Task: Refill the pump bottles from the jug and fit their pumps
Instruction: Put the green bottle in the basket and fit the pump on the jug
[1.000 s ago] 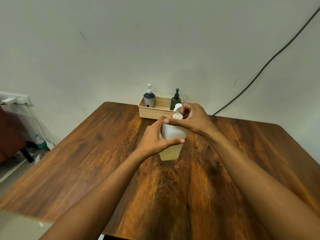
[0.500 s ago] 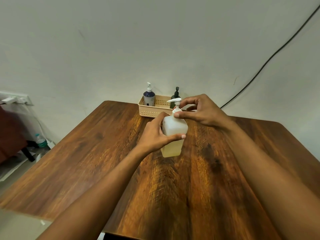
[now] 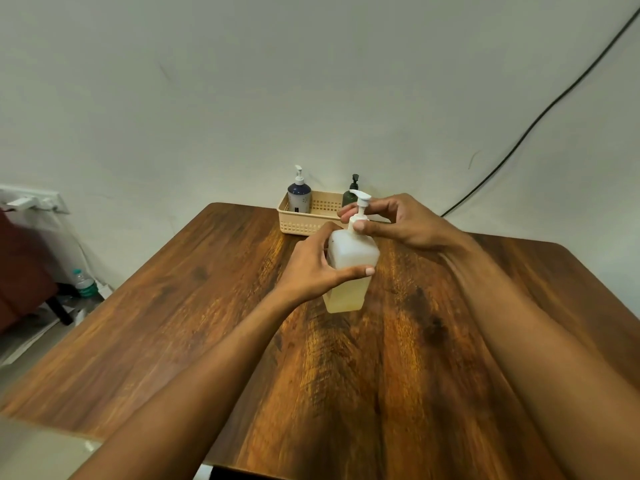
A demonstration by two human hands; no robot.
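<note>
A translucent square pump bottle (image 3: 349, 258) with yellowish liquid in its lower part stands on the wooden table (image 3: 173, 323). My left hand (image 3: 311, 268) wraps around the bottle's body from the left. A white pump (image 3: 361, 202) sits on its neck, and my right hand (image 3: 398, 220) pinches the pump's collar with thumb and fingers. No jug is in view.
At the table's far edge stands a beige basket (image 3: 304, 223) holding a dark blue pump bottle (image 3: 299, 195) and a dark green pump bottle (image 3: 351, 194). A black cable (image 3: 540, 116) runs down the wall at the right. A plastic water bottle (image 3: 84, 284) stands on the floor at the left.
My right hand moved off the top of the pump head to its collar, uncovering the nozzle. The bottle shifted slightly right and away from me. My left hand kept its hold.
</note>
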